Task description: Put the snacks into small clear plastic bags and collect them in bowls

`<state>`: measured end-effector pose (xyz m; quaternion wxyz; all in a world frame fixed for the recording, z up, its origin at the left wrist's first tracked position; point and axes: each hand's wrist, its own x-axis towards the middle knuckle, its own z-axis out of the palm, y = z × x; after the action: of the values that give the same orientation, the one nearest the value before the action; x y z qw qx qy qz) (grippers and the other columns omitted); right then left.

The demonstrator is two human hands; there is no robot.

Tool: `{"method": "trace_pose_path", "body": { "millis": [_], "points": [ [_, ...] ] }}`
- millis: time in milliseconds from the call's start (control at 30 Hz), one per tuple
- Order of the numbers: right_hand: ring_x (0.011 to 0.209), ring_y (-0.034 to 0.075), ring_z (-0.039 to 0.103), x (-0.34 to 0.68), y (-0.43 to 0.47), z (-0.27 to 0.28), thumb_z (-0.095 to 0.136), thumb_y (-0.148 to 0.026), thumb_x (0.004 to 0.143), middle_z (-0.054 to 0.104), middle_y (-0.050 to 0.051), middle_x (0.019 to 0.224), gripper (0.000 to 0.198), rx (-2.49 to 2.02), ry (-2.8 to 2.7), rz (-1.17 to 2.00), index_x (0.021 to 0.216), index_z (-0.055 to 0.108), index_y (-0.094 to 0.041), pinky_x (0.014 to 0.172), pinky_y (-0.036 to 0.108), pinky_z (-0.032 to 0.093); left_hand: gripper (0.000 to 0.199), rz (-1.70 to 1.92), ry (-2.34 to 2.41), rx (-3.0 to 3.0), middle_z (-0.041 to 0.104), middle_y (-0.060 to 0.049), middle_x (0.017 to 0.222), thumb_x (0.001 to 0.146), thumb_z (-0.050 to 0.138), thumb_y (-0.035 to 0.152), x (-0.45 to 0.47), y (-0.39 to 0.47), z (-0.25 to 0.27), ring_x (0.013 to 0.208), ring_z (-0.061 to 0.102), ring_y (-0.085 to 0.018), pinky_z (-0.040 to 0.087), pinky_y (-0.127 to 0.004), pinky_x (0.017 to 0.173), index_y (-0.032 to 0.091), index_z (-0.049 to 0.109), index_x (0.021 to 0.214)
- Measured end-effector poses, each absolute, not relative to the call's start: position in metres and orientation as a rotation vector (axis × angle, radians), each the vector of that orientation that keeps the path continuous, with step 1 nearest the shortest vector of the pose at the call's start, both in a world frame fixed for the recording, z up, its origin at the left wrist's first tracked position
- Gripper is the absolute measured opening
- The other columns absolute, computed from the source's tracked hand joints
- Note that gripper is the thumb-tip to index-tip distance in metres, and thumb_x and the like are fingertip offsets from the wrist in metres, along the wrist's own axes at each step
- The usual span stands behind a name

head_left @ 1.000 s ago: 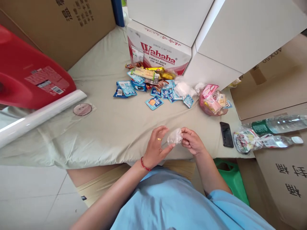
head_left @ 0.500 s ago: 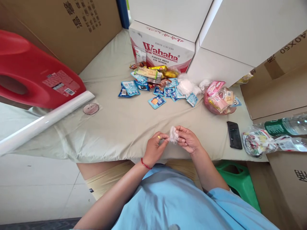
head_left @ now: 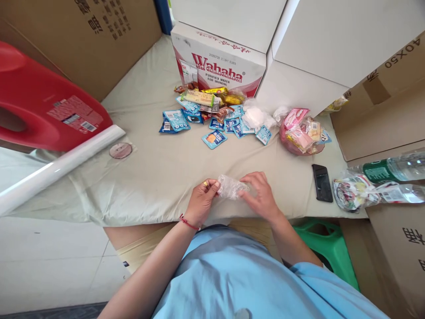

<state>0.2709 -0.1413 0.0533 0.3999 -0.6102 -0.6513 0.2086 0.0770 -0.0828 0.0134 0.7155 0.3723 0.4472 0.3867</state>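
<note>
A crumpled piece of clear plastic [head_left: 229,187] is being pinched between the thumb and fingers of the left hand [head_left: 202,199], just below the centre of the frame. Its right end is being met by the right hand [head_left: 260,195], whose thumb and fingers are being held spread about it. Farther up, blue packets [head_left: 214,139] and other wrapped snacks [head_left: 198,98] are being carried by the cloth-covered worktop [head_left: 149,177], in front of a Wahaha carton [head_left: 221,66]. To the right, more packages are being held in a reddish bowl [head_left: 288,143], while a black phone [head_left: 322,182] is being supported below it, near some plastic bottles [head_left: 377,171]. At the left, a red jug [head_left: 56,95] is being bordered by a white roll [head_left: 63,164]. At lower right, a green stool [head_left: 335,252] is being partly hidden.
</note>
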Motion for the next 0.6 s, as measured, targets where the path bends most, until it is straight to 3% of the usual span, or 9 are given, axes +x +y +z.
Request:
{"method": "trace_pose_path", "body": {
  "millis": [67,200,300,400,500,600],
  "points": [
    [0.111,0.027,0.057,0.256,-0.137,0.053,0.073,-0.046,0.091,0.068,0.010,0.114,0.027,-1.502,-1.762,0.535,0.108,0.072,-0.025,0.100,0.046,0.047,0.044,0.851,0.994,0.846,0.059,0.003,0.070,0.073,0.082,0.059,0.076,-0.084,0.015,0.067,0.050,-0.012,0.041,-0.025,0.066,0.018,0.068,0.078],
    [0.104,0.024,0.060,0.252,-0.127,0.049,0.063,-0.042,0.098,0.069,0.009,0.107,0.020,-1.442,-1.586,0.734,0.094,0.070,-0.025,0.096,0.043,0.049,0.044,0.847,0.969,0.844,0.057,0.003,0.067,0.072,0.083,0.060,0.060,-0.078,0.021,0.062,0.046,-0.010,0.038,-0.025,0.061,0.018,0.069,0.078],
    [0.083,0.018,0.064,0.264,-0.122,0.052,0.067,-0.053,0.094,0.069,0.004,0.091,0.029,-1.364,-1.258,1.167,0.092,0.064,-0.023,0.076,0.033,0.053,0.046,0.802,0.917,0.838,0.058,0.002,0.066,0.069,0.086,0.059,0.039,-0.066,0.026,0.058,0.043,-0.008,0.035,-0.024,0.057,0.016,0.072,0.080],
    [0.057,0.011,0.053,0.270,-0.120,0.057,0.076,-0.058,0.085,0.063,-0.003,0.071,0.039,-1.334,-0.959,1.426,0.088,0.060,-0.023,0.055,0.023,0.043,0.048,0.808,0.945,0.864,0.054,0.004,0.059,0.066,0.088,0.059,0.021,-0.055,0.030,0.056,0.043,-0.008,0.035,-0.023,0.056,0.016,0.072,0.081],
    [0.049,0.008,0.046,0.264,-0.121,0.058,0.080,-0.055,0.081,0.059,-0.006,0.066,0.040,-1.363,-0.847,1.331,0.088,0.058,-0.023,0.047,0.021,0.035,0.051,0.873,1.006,0.826,0.053,0.005,0.059,0.066,0.086,0.063,0.012,-0.055,0.039,0.057,0.050,-0.009,0.037,-0.021,0.054,0.018,0.065,0.078],
    [0.050,0.008,0.048,0.249,-0.123,0.057,0.076,-0.051,0.087,0.060,-0.006,0.069,0.032,-1.379,-0.867,1.123,0.090,0.059,-0.024,0.046,0.021,0.037,0.058,0.759,0.956,0.765,0.052,0.004,0.061,0.073,0.074,0.075,0.014,-0.071,0.049,0.055,0.056,-0.012,0.033,-0.021,0.046,0.019,0.058,0.075]
  ]
}}
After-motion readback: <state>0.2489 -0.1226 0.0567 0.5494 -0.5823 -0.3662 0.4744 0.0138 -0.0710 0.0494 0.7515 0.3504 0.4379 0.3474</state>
